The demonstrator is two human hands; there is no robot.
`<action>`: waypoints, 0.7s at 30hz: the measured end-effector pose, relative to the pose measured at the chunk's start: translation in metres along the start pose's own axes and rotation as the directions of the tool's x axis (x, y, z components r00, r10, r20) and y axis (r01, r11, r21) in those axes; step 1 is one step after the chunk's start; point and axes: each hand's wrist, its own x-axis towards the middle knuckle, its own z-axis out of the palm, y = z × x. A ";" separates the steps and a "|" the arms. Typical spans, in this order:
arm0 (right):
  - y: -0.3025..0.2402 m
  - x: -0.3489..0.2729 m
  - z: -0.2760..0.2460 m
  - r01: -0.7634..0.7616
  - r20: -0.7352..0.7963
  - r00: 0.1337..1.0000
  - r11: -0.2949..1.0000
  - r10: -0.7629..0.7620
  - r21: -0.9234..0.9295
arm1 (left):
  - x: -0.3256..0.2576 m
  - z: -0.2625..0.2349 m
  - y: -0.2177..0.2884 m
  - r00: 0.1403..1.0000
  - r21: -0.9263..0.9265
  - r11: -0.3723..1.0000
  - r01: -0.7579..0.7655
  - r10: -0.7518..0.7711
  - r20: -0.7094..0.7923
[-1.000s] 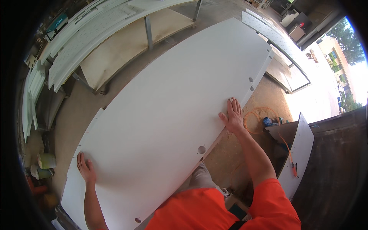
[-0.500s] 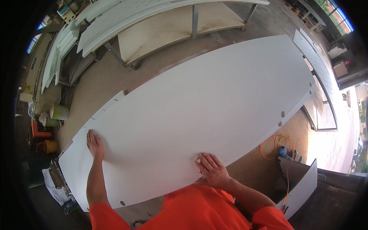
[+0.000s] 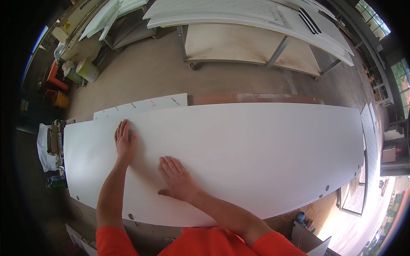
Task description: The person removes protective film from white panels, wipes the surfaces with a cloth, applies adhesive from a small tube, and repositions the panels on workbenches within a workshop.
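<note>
A long white panel (image 3: 256,153) lies flat in front of me, with small dark round holes near its front and right edges. My left hand (image 3: 125,143) rests palm down on its left part, close to the far edge, fingers stretched. Closer to me and to the right, my right hand (image 3: 177,181) lies on the same panel with fingers extended and thumb spread. Nothing shows in either hand. From under the panel's far left edge sticks out another white board (image 3: 145,105) with small red and dark marks.
Beyond the floor gap stands a wheeled table (image 3: 252,42) stacked with white panels (image 3: 213,13). Buckets (image 3: 87,70) stand at the far left. A white bag (image 3: 45,145) is by the panel's left end. More panels (image 3: 370,136) stand on a frame at the right.
My view has swung so the panel now runs straight across. My right hand has moved from the near edge inward and left, closer to my left hand, and its fingers have straightened.
</note>
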 end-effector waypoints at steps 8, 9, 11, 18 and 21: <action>0.334 -0.207 -0.135 -0.977 -0.473 0.012 0.110 0.881 0.181 | -0.011 0.001 0.000 0.998 0.027 0.997 0.066 -0.066 -0.015; 0.326 -0.182 -0.134 -0.980 -0.485 0.074 0.153 0.871 0.125 | -0.007 -0.001 0.002 0.998 0.021 0.998 0.056 -0.055 -0.016; 0.286 -0.093 -0.112 -0.913 -0.499 0.364 0.407 0.787 -0.024 | -0.007 -0.008 0.003 0.998 0.018 0.997 0.070 -0.070 -0.003; 0.028 0.160 -0.026 -0.048 0.000 0.999 0.984 0.049 -0.172 | 0.003 -0.003 0.005 0.999 -0.047 0.998 0.035 -0.036 -0.020; 0.065 0.135 -0.041 -0.140 -0.012 0.990 0.977 0.140 -0.159 | -0.005 -0.001 -0.003 0.999 -0.012 0.999 0.051 -0.051 -0.009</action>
